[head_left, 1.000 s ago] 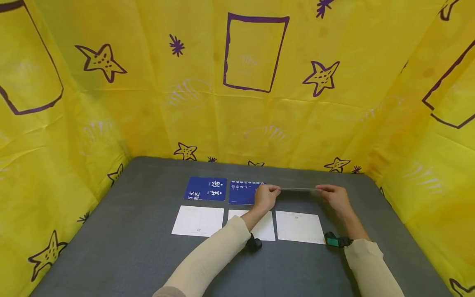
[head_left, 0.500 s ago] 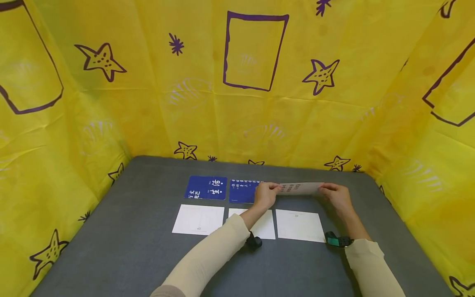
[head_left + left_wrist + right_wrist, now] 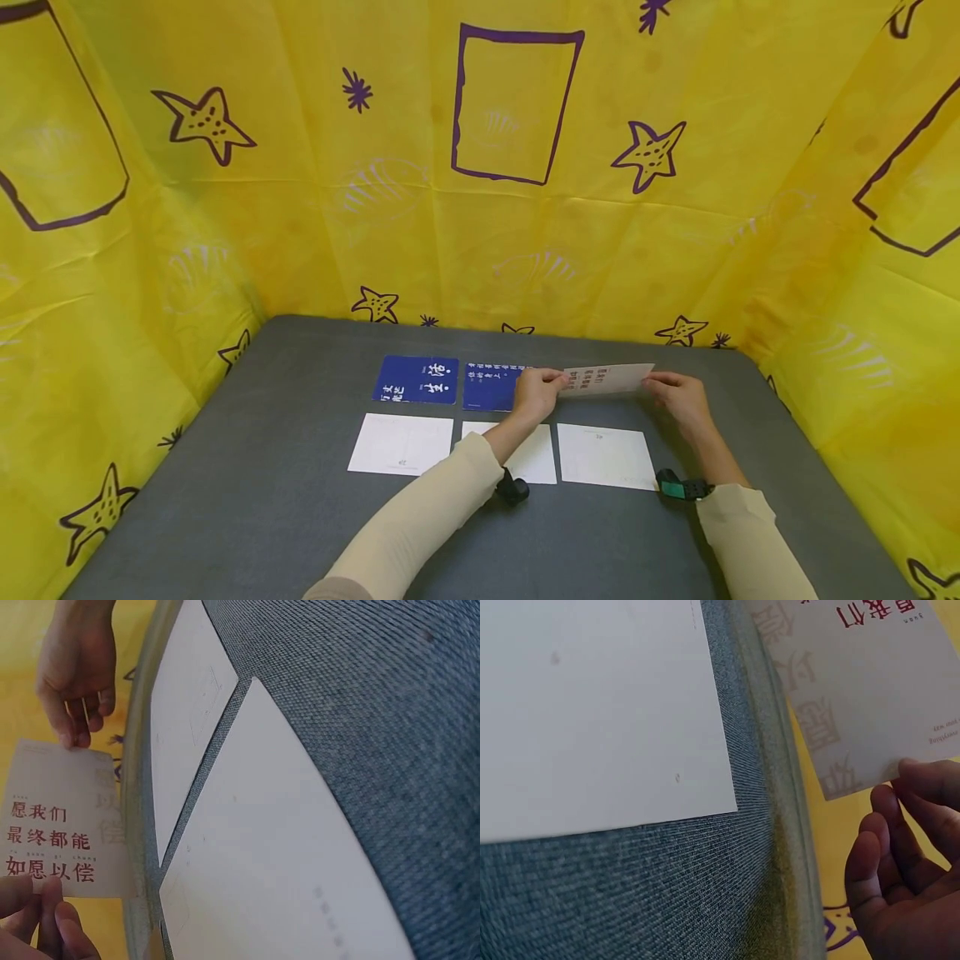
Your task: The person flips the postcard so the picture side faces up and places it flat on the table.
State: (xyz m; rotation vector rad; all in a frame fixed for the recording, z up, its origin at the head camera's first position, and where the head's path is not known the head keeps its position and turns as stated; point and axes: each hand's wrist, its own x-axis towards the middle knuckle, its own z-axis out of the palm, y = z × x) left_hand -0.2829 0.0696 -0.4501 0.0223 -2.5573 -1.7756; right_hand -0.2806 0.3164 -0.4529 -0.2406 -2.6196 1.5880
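Observation:
A pale postcard (image 3: 611, 379) printed with reddish characters is tilted up above the back right part of the table, its printed face toward the head camera. My left hand (image 3: 536, 394) pinches its left end, thumb and fingertips on the edge. At the opposite end my right hand (image 3: 681, 402) pinches the card between thumb and forefinger. In the left wrist view the same postcard (image 3: 56, 817) shows several lines of red text. Behind my left hand, a blue card (image 3: 487, 390) with white characters is partly covered.
Left of that lies another blue card (image 3: 416, 380). In front is a row of white cards: a left one (image 3: 401, 444), a middle one (image 3: 536, 454) partly under my left forearm, and a right one (image 3: 606, 455). The grey table (image 3: 247, 500) is bordered by yellow patterned cloth (image 3: 300, 233).
The postcard was seen edge-on a second ago. It has tilted up, so its printed face now shows. Both hands keep hold in nearly the same place.

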